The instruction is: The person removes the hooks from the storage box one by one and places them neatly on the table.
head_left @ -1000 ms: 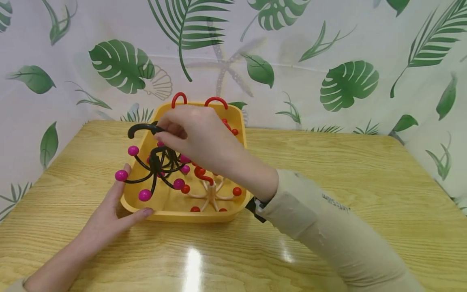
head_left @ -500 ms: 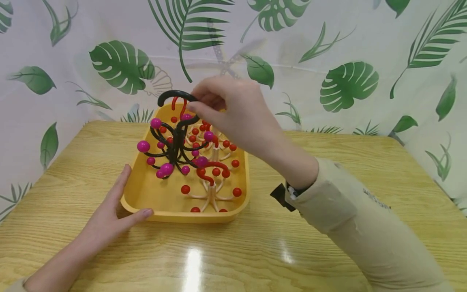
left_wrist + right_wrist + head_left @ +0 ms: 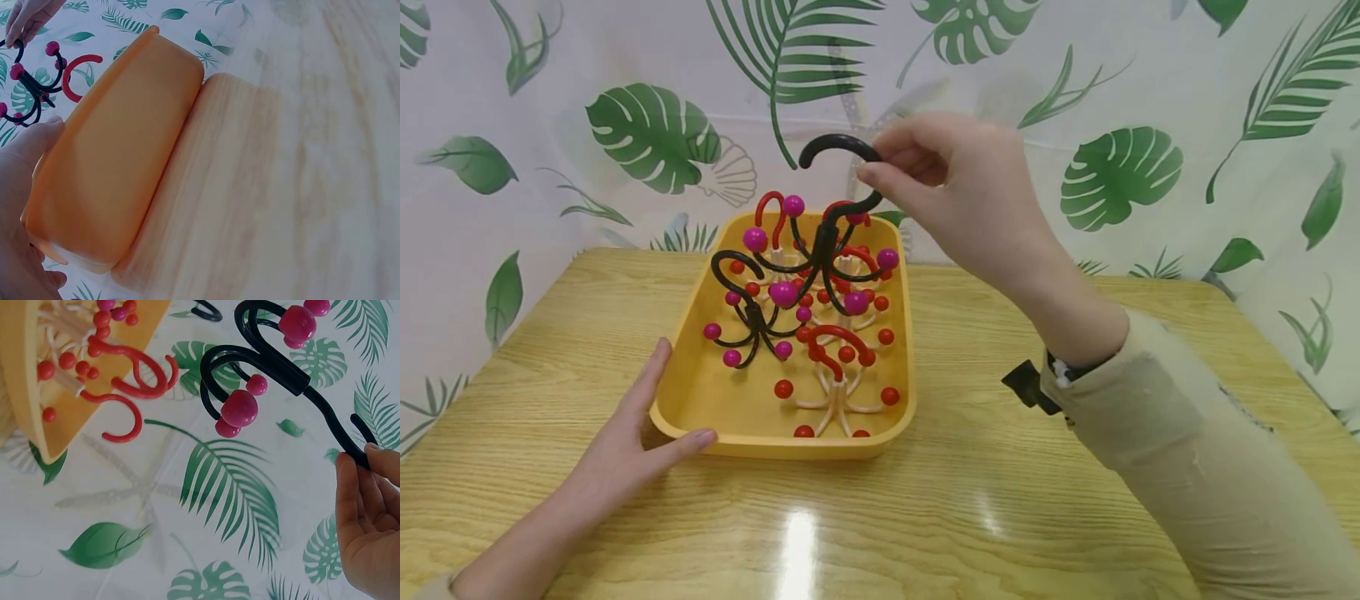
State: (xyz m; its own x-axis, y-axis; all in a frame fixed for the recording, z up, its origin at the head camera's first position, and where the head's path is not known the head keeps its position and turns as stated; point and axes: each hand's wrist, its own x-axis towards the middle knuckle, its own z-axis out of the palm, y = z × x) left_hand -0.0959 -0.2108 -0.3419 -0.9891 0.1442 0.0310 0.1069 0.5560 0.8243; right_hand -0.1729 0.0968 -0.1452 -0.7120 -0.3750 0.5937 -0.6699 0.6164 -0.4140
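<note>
My right hand (image 3: pixel 973 200) pinches the curved top of a black multi-arm hook hanger (image 3: pixel 826 242) with pink ball tips. The hanger hangs raised over a yellow tray (image 3: pixel 700 408); the right wrist view also shows its black stem between thumb and fingers. My left hand (image 3: pixel 625 442) rests at the tray's front left corner, thumb along the front wall and straight fingers along the left side. Inside the tray stands a second black hanger (image 3: pixel 754 317) with pink balls. A cream hanger (image 3: pixel 837 396) with a red hook and red balls sits at the front right.
Several more cream-and-red hangers crowd the tray's back, partly hidden behind the raised one; one red hook (image 3: pixel 769 204) rises above the far rim. The tray stands on a wooden table (image 3: pixel 1037 500), against a leaf-printed white backdrop (image 3: pixel 1000 83).
My right hand has moved up and to the right, carrying the black hanger from the tray's left side to above its back middle. My left hand and the tray have stayed put.
</note>
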